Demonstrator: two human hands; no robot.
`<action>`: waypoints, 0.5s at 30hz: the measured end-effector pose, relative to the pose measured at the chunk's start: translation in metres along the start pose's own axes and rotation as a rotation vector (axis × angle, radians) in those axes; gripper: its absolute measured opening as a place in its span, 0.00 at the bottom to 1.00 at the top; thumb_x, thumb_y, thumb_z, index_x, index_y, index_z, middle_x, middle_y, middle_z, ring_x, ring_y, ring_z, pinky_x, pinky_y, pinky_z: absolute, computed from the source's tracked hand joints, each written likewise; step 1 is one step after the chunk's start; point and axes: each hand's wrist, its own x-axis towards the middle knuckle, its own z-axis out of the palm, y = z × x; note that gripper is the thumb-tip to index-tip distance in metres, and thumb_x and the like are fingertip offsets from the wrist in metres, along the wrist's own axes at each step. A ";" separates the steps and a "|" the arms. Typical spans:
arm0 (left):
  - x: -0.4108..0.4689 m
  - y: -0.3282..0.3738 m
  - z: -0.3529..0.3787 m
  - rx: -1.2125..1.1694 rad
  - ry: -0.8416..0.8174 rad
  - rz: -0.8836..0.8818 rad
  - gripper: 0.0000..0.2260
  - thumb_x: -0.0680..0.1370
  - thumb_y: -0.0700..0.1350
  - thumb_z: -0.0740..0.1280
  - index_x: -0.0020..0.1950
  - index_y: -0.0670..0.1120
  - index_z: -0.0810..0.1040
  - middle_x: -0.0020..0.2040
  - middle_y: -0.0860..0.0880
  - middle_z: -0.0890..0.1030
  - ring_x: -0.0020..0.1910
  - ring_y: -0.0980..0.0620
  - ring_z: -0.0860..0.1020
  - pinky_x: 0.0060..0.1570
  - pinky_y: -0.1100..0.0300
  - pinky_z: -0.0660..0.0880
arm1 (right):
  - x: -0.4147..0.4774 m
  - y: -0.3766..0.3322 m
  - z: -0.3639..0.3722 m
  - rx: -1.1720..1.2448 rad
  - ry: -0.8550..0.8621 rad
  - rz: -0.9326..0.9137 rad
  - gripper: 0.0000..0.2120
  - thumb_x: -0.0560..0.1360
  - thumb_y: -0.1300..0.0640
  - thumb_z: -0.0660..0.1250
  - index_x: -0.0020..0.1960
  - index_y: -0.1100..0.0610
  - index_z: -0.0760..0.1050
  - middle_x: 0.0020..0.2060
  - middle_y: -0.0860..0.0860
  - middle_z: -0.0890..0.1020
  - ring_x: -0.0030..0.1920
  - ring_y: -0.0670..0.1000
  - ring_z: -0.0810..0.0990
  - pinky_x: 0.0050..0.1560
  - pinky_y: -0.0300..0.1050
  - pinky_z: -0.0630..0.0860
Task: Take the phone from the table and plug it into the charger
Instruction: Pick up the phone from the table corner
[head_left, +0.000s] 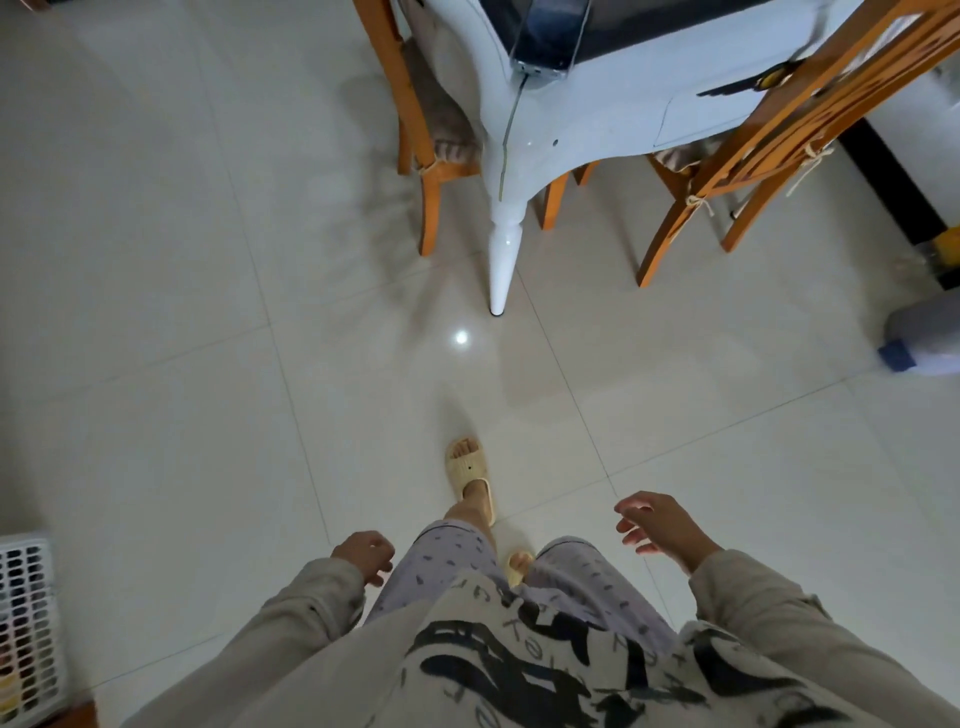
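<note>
Phone (545, 36): one, dark, lying at the near corner of the table (597, 119), top end cut off by the upper frame edge; far ahead of both hands, nearer the line of the right hand than the left. Cable (511, 124): one, thin, grey, seen from the phone's lower end down along the white table leg (505, 260); whether actually plugged in cannot be told, lower end lost against the leg. Charger: not made out anywhere. Table: one, white with dark top, mostly cut off above; one leg visible. Chairs: two, wooden, one (421, 135) ahead and left of the left hand, one (769, 130) ahead and right of the right hand, both cropped by the upper edge. Left hand (366, 556): empty, fingers loosely curled inward, palm hidden, beside the left thigh. Right hand (660, 525): empty, fingers spread and slightly bent, touching nothing, hovering over the tiled floor (208, 364). Slippers: two, pale; one (467, 467) fully seen ahead between the hands, the other (519, 564) largely hidden by the trousers. Basket (26, 623): one, white lattice, far left of the left hand, cropped by the frame. Container (924, 338): one, greyish with blue cap, blurred, far right of the right hand, kind indistinct.
</note>
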 end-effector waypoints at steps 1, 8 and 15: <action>0.001 0.012 -0.008 -0.004 0.008 0.014 0.13 0.77 0.39 0.58 0.33 0.48 0.70 0.46 0.42 0.77 0.29 0.52 0.73 0.29 0.63 0.65 | 0.001 -0.002 -0.002 -0.001 0.005 0.009 0.06 0.77 0.64 0.58 0.47 0.63 0.73 0.35 0.55 0.77 0.32 0.51 0.75 0.34 0.41 0.71; 0.035 0.118 -0.092 -0.043 0.015 0.126 0.05 0.77 0.40 0.58 0.47 0.42 0.72 0.46 0.43 0.77 0.30 0.52 0.73 0.28 0.64 0.64 | 0.031 -0.034 -0.019 0.011 0.075 0.095 0.06 0.77 0.63 0.59 0.46 0.62 0.74 0.33 0.54 0.77 0.31 0.51 0.75 0.32 0.41 0.70; 0.039 0.192 -0.134 -0.198 0.000 0.196 0.09 0.77 0.40 0.59 0.37 0.46 0.72 0.36 0.47 0.76 0.30 0.51 0.72 0.31 0.63 0.63 | 0.044 -0.047 -0.037 -0.001 0.073 0.192 0.04 0.77 0.63 0.59 0.47 0.62 0.72 0.34 0.55 0.77 0.32 0.51 0.75 0.32 0.41 0.70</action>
